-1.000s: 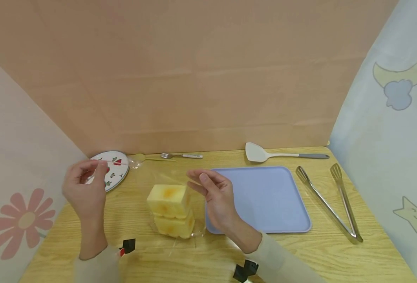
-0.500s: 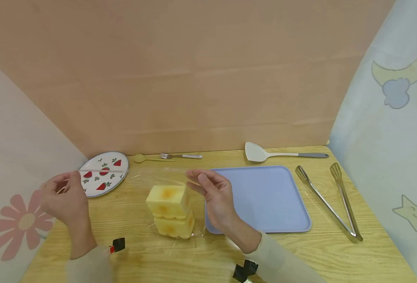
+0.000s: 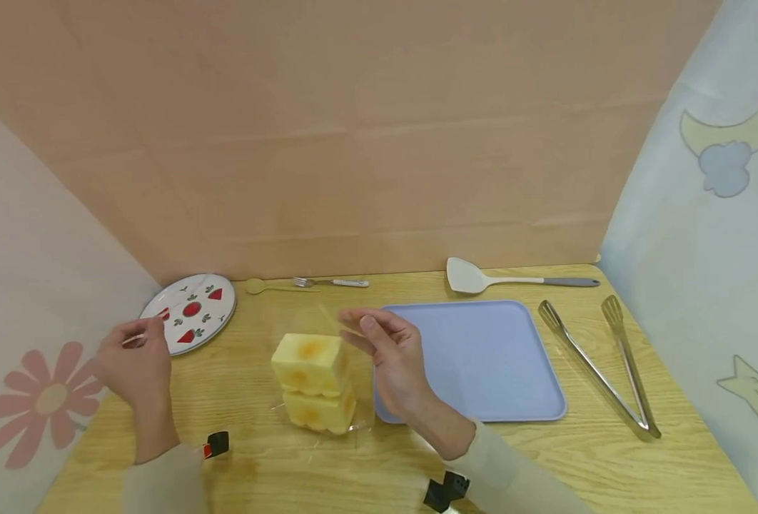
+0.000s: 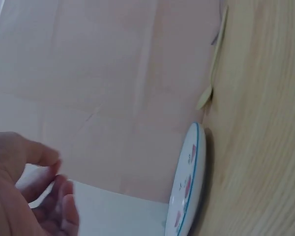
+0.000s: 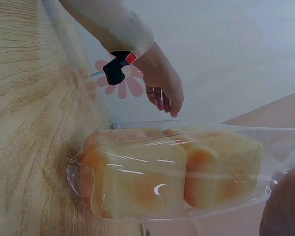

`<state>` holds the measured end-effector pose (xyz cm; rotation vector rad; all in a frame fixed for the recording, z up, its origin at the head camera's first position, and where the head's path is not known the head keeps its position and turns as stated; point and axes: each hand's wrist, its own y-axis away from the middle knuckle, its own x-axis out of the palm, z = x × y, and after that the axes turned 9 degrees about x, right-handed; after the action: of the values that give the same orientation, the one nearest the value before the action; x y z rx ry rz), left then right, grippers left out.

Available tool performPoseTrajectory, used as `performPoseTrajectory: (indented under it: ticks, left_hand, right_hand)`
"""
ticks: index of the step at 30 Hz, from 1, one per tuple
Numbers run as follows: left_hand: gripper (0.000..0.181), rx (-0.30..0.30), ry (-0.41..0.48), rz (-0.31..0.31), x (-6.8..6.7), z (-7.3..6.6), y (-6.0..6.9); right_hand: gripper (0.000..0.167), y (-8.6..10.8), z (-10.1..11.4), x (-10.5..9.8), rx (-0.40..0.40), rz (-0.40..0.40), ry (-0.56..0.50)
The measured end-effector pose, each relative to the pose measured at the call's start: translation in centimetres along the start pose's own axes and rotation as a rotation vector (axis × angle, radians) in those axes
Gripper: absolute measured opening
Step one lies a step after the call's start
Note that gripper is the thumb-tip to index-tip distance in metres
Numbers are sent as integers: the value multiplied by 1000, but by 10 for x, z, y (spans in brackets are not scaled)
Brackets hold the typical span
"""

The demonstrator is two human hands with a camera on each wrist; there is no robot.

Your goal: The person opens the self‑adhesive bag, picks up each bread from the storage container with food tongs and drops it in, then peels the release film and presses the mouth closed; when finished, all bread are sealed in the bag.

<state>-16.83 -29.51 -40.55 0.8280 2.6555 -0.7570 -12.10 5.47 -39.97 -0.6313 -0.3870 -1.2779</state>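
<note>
Two blocks of yellow toy bread (image 3: 308,364) with browned spots stand stacked inside a clear plastic bag (image 5: 226,132). My right hand (image 3: 395,357) pinches the upper edge of the bag between thumb and fingers; only a blurred part of it shows in the right wrist view. At the left, my left hand (image 3: 136,360) is held up in front of a strawberry-patterned plate (image 3: 202,335), apart from the bag. Between its thumb and forefinger is a thin pale tie (image 3: 163,313), which shows only faintly in the left wrist view.
A lilac tray (image 3: 482,364) lies right of the bread, with metal tongs (image 3: 600,371) beyond it. Along the back lie a yellow spoon (image 3: 257,286), a small fork (image 3: 330,283) and a white spatula (image 3: 465,277). A peach-coloured backdrop (image 3: 379,143) closes off the back.
My left hand has drawn the tie away leftward from the bag, then come slightly back to the right. The bag's top has loosened and shifted. My right hand has stayed in place.
</note>
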Motion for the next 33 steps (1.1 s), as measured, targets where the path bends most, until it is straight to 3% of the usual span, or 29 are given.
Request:
performPoseTrajectory:
  ticks: [5,10,13,15,17,23,29,33]
  left_hand:
    - [38,25,-191,276,7,19,2]
    - [38,80,-296,517,13,40,1]
    - [39,77,-372,687,14,46,-1]
    - [38,71,-398,764,14,47,-2]
    - [36,67,-397,790,13,47,-3]
    - [30,87,-363,793,10,49,-4]
    - [52,42,-404,894,4,53,-11]
    - [71,36,-445,856,-2,50,-14]
  right_hand:
    - [32,0,0,-2,4,-2,0]
    - [32,0,0,0,12,-10,2]
    - [31,0,0,1,17,-13,1]
    - [30,0,0,1,20,-14,1]
    - [30,-1,-1,1,23,-16,3]
    - [28,-1,-1,1,31,-24,6]
    - [29,0,-1,1,27,-21,4]
    - [30,0,0,2,28,-19,5]
